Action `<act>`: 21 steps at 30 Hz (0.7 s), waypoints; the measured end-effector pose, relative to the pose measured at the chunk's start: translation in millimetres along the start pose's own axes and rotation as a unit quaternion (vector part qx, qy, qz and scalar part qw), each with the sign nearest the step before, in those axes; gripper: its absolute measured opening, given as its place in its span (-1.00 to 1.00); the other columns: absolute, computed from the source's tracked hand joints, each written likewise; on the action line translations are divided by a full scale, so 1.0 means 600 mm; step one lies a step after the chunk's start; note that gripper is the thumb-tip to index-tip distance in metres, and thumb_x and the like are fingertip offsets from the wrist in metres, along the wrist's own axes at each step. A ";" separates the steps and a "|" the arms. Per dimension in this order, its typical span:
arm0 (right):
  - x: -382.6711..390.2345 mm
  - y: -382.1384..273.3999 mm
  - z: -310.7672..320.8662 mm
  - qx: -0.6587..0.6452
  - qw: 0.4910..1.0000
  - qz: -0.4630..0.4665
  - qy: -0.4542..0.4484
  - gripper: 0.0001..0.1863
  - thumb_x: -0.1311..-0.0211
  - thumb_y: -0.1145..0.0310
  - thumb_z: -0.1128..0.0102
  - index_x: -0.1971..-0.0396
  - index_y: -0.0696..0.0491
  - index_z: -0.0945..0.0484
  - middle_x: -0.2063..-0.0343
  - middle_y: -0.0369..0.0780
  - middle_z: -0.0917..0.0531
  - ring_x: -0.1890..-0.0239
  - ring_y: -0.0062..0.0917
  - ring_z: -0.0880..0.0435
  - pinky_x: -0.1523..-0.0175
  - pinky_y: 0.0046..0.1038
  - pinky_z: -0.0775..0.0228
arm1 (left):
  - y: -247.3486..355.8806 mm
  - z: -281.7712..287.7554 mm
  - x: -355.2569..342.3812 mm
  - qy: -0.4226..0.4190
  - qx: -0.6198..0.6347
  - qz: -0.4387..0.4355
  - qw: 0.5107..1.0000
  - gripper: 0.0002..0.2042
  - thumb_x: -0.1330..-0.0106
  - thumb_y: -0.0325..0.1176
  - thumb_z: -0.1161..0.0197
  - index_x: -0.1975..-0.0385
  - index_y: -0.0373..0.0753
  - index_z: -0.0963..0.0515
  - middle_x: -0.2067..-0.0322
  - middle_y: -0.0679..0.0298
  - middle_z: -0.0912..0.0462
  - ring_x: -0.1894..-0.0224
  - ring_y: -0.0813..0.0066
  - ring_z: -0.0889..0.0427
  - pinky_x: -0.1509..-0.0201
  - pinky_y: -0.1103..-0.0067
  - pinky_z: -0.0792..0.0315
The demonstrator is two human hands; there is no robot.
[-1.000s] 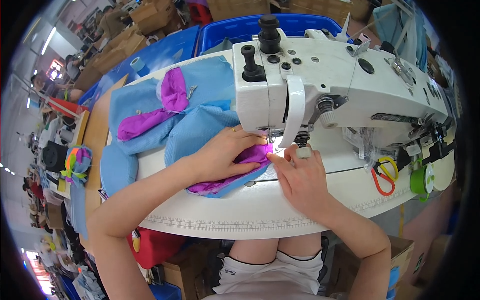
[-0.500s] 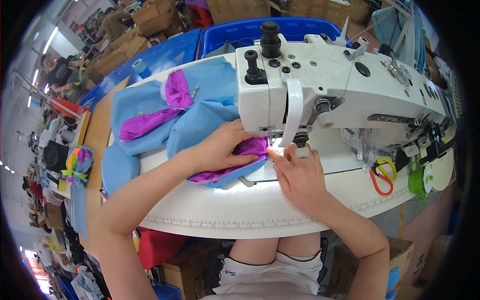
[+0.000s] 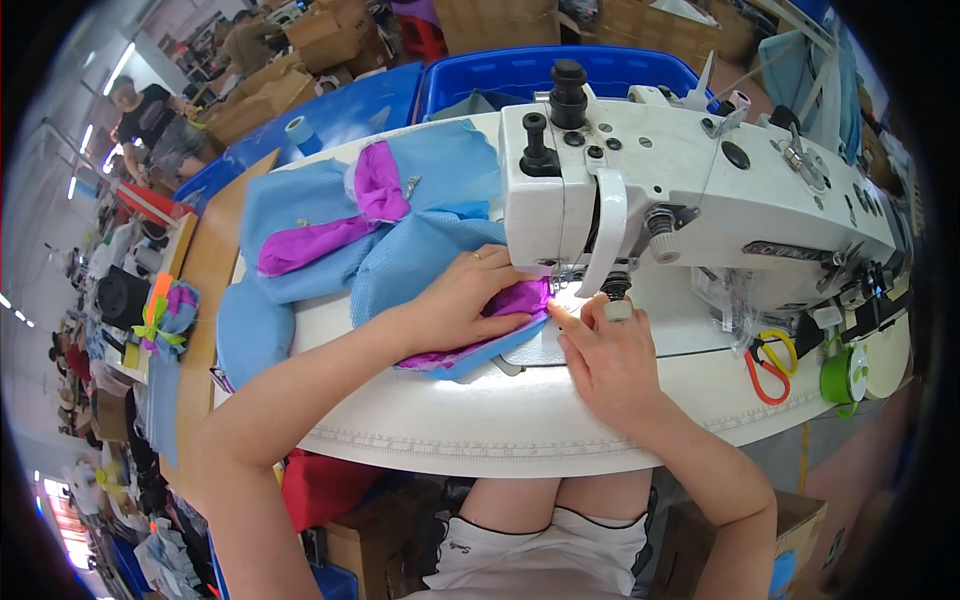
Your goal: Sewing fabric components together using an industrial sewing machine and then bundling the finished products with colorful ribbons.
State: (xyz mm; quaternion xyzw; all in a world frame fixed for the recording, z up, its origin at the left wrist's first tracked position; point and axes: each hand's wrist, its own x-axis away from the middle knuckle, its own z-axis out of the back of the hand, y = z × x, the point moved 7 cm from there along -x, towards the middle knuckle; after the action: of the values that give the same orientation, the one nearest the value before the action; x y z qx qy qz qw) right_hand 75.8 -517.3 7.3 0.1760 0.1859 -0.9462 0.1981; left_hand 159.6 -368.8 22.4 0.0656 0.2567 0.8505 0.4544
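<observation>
A white sewing machine [image 3: 665,190] stands before me. Purple cloth [image 3: 522,298], layered with blue mesh cloth [image 3: 425,250], lies by its needle and presser foot. My left hand [image 3: 465,300] is closed over this work, its fingers at the far side and its thumb at the near side of the purple bulge. At the right of the needle, my right hand [image 3: 612,375] has its fingers apart, the index fingertip touching the purple edge. Its other fingertips are partly hidden by the machine's knob. Blue cloth with two purple strips [image 3: 315,245] spreads to the left.
Red-and-yellow scissors [image 3: 770,368] and a green spool [image 3: 845,375] lie at the table's right. Behind the machine sits a blue bin [image 3: 450,75]. A blue tape roll [image 3: 302,132] stands at the far left. A person [image 3: 155,125] is in the background.
The whole view has shifted slightly, so everything appears a little farther right. Both hands keep nearly the same place at the needle, with the cloth between them hardly changed.
</observation>
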 end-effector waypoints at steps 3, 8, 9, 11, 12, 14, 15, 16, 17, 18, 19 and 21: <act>0.000 -0.003 -0.001 0.002 1.000 0.009 -0.005 -0.59 -0.26 0.36 -0.20 -0.13 -0.10 -0.59 0.33 -0.20 -0.55 0.24 -0.27 -0.47 0.06 -0.22 -0.26 | 0.000 0.003 0.022 0.001 -0.025 0.028 0.999 -0.53 -0.20 -0.20 -0.38 -0.05 -0.33 -0.57 -0.09 0.05 -0.54 -0.14 0.02 -0.48 -0.26 0.26 -0.33; 0.002 0.000 -0.003 -0.010 1.000 0.002 -0.008 -0.63 -0.26 0.36 -0.19 -0.09 -0.08 -0.62 0.38 -0.20 -0.59 0.21 -0.17 -0.47 0.05 -0.16 -0.27 | 0.037 0.009 0.085 0.013 0.018 0.019 1.000 -0.44 -0.26 -0.16 -0.37 -0.20 -0.30 -0.46 -0.22 0.07 -0.47 -0.23 0.07 -0.44 -0.34 0.30 -0.27; 0.000 -0.004 -0.002 -0.013 1.000 0.007 -0.004 -0.63 -0.27 0.35 -0.18 -0.08 -0.08 -0.62 0.37 -0.19 -0.58 0.22 -0.16 -0.47 0.06 -0.15 -0.26 | 0.048 0.020 0.100 0.077 0.034 0.020 0.996 -0.49 -0.21 -0.12 -0.38 -0.09 -0.29 -0.53 -0.15 0.06 -0.51 -0.18 0.04 -0.46 -0.30 0.28 -0.31; -0.002 -0.005 -0.003 -0.017 1.000 0.010 -0.020 -0.64 -0.28 0.34 -0.17 -0.08 -0.08 -0.62 0.32 -0.18 -0.55 0.24 -0.19 -0.49 0.06 -0.15 -0.26 | 0.058 0.068 0.122 0.183 -0.113 0.056 0.975 -0.52 -0.20 -0.16 -0.40 -0.06 -0.25 -0.51 -0.12 0.06 -0.52 -0.14 0.04 -0.48 -0.28 0.24 -0.27; -0.002 -0.006 -0.003 -0.006 1.000 0.011 -0.018 -0.64 -0.27 0.35 -0.17 -0.08 -0.05 -0.61 0.30 -0.19 -0.50 0.25 -0.26 -0.47 0.08 -0.19 -0.24 | 0.056 0.104 0.134 0.261 -0.186 0.084 0.944 -0.49 -0.12 -0.17 -0.46 -0.04 -0.22 -0.49 -0.06 0.08 -0.54 -0.08 0.04 -0.49 -0.22 0.20 -0.25; -0.002 -0.011 -0.003 0.002 1.000 0.008 -0.022 -0.64 -0.26 0.38 -0.16 -0.07 0.01 -0.62 0.29 -0.18 -0.44 0.22 -0.32 -0.45 0.09 -0.24 -0.22 | 0.017 0.140 0.164 0.259 -0.193 0.196 0.926 -0.44 -0.06 -0.22 -0.50 -0.06 -0.22 -0.47 0.02 0.09 -0.55 -0.06 0.03 -0.49 -0.18 0.17 -0.23; -0.003 -0.017 -0.001 -0.004 1.000 0.018 -0.014 -0.63 -0.26 0.39 -0.15 -0.07 0.00 -0.62 0.29 -0.17 -0.45 0.21 -0.31 -0.45 0.08 -0.24 -0.22 | -0.023 0.116 0.191 0.210 -0.132 0.229 0.941 -0.49 -0.02 -0.26 -0.52 0.00 -0.20 -0.52 0.14 0.12 -0.59 -0.02 0.06 -0.54 -0.08 0.24 -0.32; -0.001 -0.018 0.001 -0.007 1.000 0.023 -0.008 -0.63 -0.26 0.40 -0.15 -0.07 0.00 -0.62 0.28 -0.17 -0.45 0.20 -0.29 -0.45 0.07 -0.24 -0.23 | -0.036 0.088 0.202 0.119 -0.091 0.258 0.954 -0.54 -0.03 -0.29 -0.52 0.05 -0.20 -0.55 0.17 0.11 -0.61 0.07 0.06 -0.57 0.01 0.27 -0.39; -0.001 -0.016 0.003 -0.017 1.000 0.011 -0.014 -0.62 -0.25 0.42 -0.14 -0.08 0.01 -0.61 0.28 -0.16 -0.46 0.18 -0.27 -0.45 0.04 -0.22 -0.24 | -0.042 0.058 0.211 0.027 -0.046 0.284 0.957 -0.58 -0.03 -0.32 -0.52 0.09 -0.21 -0.58 0.20 0.10 -0.63 0.17 0.07 -0.60 0.09 0.29 -0.46; -0.002 -0.017 0.003 -0.024 0.999 0.007 -0.021 -0.62 -0.25 0.42 -0.14 -0.07 0.02 -0.61 0.27 -0.15 -0.46 0.16 -0.25 -0.45 0.01 -0.21 -0.25 | -0.036 0.051 0.214 0.027 -0.020 0.248 0.968 -0.71 -0.11 -0.33 -0.49 0.20 -0.20 -0.61 0.31 0.16 -0.65 0.29 0.26 -0.64 0.20 0.35 -0.49; -0.001 -0.017 0.005 -0.027 0.999 -0.002 -0.030 -0.63 -0.24 0.43 -0.14 -0.07 0.03 -0.62 0.26 -0.14 -0.47 0.15 -0.24 -0.45 -0.01 -0.20 -0.25 | -0.032 0.069 0.208 0.034 -0.024 0.256 0.966 -0.71 -0.11 -0.33 -0.49 0.20 -0.20 -0.61 0.31 0.16 -0.65 0.29 0.26 -0.64 0.20 0.35 -0.49; 0.001 -0.015 0.009 -0.006 1.000 0.021 -0.016 -0.62 -0.23 0.42 -0.15 -0.07 0.03 -0.61 0.24 -0.15 -0.48 0.20 -0.28 -0.47 0.03 -0.22 -0.25 | -0.038 0.111 0.186 0.012 0.120 0.280 0.952 -0.77 -0.15 -0.38 -0.45 0.19 -0.21 -0.67 0.32 0.15 -0.72 0.23 0.41 -0.69 0.11 0.46 -0.52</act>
State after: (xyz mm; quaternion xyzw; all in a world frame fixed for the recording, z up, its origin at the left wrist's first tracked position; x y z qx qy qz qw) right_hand 70.1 -512.0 14.1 0.1639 0.1849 -0.9432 0.2222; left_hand 134.7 -243.3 55.0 0.1789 0.3339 0.9072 0.1831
